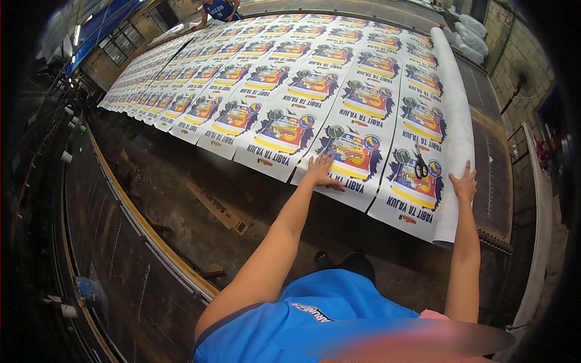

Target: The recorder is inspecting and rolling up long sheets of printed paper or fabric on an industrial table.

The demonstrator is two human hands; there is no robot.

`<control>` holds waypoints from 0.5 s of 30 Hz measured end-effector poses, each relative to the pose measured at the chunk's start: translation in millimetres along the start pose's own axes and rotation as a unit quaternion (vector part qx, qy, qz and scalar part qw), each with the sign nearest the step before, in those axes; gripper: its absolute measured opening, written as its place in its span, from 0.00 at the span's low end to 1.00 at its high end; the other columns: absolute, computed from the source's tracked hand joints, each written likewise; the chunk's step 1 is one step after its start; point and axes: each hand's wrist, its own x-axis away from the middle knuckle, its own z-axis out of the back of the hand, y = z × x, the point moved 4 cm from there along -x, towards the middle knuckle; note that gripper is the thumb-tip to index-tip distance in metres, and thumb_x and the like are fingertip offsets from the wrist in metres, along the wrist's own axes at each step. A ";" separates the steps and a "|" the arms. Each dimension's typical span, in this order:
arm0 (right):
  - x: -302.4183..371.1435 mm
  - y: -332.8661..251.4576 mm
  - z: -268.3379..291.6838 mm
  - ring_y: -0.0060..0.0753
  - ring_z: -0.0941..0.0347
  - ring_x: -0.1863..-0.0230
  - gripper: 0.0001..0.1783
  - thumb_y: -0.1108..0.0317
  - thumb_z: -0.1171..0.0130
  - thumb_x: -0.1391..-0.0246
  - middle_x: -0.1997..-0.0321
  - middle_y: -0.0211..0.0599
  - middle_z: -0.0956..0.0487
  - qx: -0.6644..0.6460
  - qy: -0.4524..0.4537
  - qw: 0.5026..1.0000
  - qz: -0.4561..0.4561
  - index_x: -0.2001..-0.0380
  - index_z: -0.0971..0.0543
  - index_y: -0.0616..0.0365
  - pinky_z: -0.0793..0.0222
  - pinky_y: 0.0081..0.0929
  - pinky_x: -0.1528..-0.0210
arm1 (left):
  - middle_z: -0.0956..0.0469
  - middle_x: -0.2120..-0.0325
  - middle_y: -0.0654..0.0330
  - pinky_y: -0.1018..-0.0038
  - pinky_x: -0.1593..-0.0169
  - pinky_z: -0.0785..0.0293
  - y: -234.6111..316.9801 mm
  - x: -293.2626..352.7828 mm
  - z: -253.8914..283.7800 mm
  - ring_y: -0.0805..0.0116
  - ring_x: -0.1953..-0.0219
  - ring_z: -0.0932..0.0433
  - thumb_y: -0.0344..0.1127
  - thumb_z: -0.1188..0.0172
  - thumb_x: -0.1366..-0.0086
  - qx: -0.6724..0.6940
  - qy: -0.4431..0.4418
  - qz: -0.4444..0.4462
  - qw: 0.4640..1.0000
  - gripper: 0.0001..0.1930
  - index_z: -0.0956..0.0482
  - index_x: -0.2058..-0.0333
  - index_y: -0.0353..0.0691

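A long table is covered with printed sheets [315, 85] that carry rows of colourful emblems, split by dark gaps into strips. My left hand [322, 171] lies on the near end of one strip with its fingers spread. At the right side, the sheet is rolled into a long white roll [455, 139] that runs away from me along the table. My right hand [465, 183] rests on the near part of this roll, fingers apart. Between my hands, nearer the right one, black-handled scissors [420, 166] lie on the print.
A co-worker in a blue jersey [219, 11] leans at the far end of the table. Dark tabletop [490, 157] shows right of the roll. Cardboard [218, 206] lies on the floor below. Another long table [115, 254] stands at left; a fan [521, 78] and wrapped bundles [471, 36] are at right.
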 end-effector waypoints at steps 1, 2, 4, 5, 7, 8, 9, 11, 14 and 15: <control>-0.3 0.0 -0.7 0.65 0.34 0.35 0.59 0.37 0.33 0.54 0.23 0.49 0.47 -0.004 -0.002 1.000 0.001 0.24 0.55 0.24 0.33 0.61 0.40 | 0.58 0.24 0.54 0.44 0.26 0.68 -0.5 0.7 -0.3 0.54 0.23 0.62 0.82 0.39 0.61 -0.006 -0.008 0.010 1.000 0.71 0.51 0.27 0.40; -0.3 0.4 -1.2 0.65 0.34 0.35 0.59 0.36 0.33 0.55 0.23 0.48 0.47 -0.007 -0.009 1.000 0.000 0.24 0.56 0.24 0.33 0.61 0.40 | 0.58 0.24 0.54 0.44 0.26 0.68 0.5 0.9 0.8 0.54 0.23 0.62 0.82 0.39 0.61 0.005 0.000 0.000 1.000 0.71 0.51 0.27 0.40; 0.2 0.2 -0.5 0.65 0.34 0.35 0.59 0.36 0.34 0.55 0.23 0.48 0.47 -0.004 -0.002 1.000 0.000 0.24 0.56 0.25 0.33 0.61 0.40 | 0.59 0.24 0.53 0.43 0.26 0.69 0.2 0.9 0.6 0.54 0.23 0.63 0.82 0.39 0.61 -0.002 -0.008 0.006 1.000 0.71 0.52 0.27 0.40; 0.3 -0.2 -0.5 0.65 0.34 0.35 0.59 0.36 0.34 0.55 0.23 0.47 0.47 -0.003 -0.008 1.000 -0.003 0.24 0.55 0.25 0.32 0.60 0.40 | 0.59 0.24 0.53 0.43 0.26 0.69 1.0 0.8 0.8 0.54 0.23 0.63 0.82 0.39 0.61 0.011 -0.002 -0.001 1.000 0.71 0.52 0.27 0.40; 1.5 -1.3 1.3 0.65 0.34 0.35 0.59 0.36 0.34 0.55 0.23 0.47 0.46 -0.002 0.000 1.000 0.002 0.24 0.55 0.25 0.32 0.60 0.40 | 0.59 0.24 0.53 0.43 0.26 0.70 -0.4 1.1 -0.3 0.54 0.23 0.64 0.82 0.38 0.62 0.007 -0.010 0.008 1.000 0.71 0.52 0.27 0.40; 2.3 -1.7 1.4 0.65 0.34 0.35 0.59 0.37 0.33 0.54 0.23 0.48 0.46 -0.002 -0.006 1.000 -0.001 0.24 0.55 0.25 0.32 0.60 0.40 | 0.59 0.24 0.53 0.43 0.26 0.70 -0.1 1.0 -0.1 0.54 0.23 0.64 0.82 0.38 0.62 0.019 -0.004 0.003 1.000 0.71 0.52 0.27 0.40; 2.9 -2.5 2.3 0.65 0.34 0.35 0.59 0.37 0.33 0.54 0.23 0.48 0.46 -0.002 0.000 1.000 0.004 0.24 0.55 0.25 0.32 0.60 0.40 | 0.59 0.24 0.53 0.43 0.26 0.70 0.5 0.8 -0.2 0.54 0.23 0.63 0.81 0.38 0.61 0.016 0.001 0.002 1.000 0.71 0.51 0.27 0.40; 3.4 -2.9 2.9 0.65 0.33 0.36 0.59 0.37 0.33 0.54 0.23 0.48 0.46 0.000 -0.003 1.000 -0.001 0.24 0.54 0.26 0.32 0.60 0.40 | 0.59 0.24 0.53 0.43 0.26 0.70 0.1 0.6 0.6 0.53 0.23 0.63 0.81 0.37 0.61 0.012 0.005 0.002 1.000 0.71 0.51 0.27 0.39; 3.2 -2.5 3.2 0.65 0.32 0.36 0.59 0.37 0.33 0.54 0.24 0.49 0.45 0.004 -0.002 1.000 0.003 0.24 0.55 0.26 0.31 0.60 0.41 | 0.58 0.24 0.53 0.42 0.26 0.69 0.9 0.6 1.2 0.53 0.23 0.62 0.80 0.36 0.61 0.017 0.001 -0.002 1.000 0.70 0.50 0.27 0.39; 3.1 -2.3 2.9 0.65 0.32 0.36 0.59 0.37 0.33 0.54 0.24 0.49 0.45 0.005 0.001 1.000 0.006 0.24 0.55 0.26 0.31 0.60 0.41 | 0.57 0.24 0.53 0.42 0.26 0.68 1.1 0.9 1.4 0.53 0.23 0.61 0.79 0.36 0.61 0.017 0.004 -0.002 1.000 0.69 0.50 0.27 0.39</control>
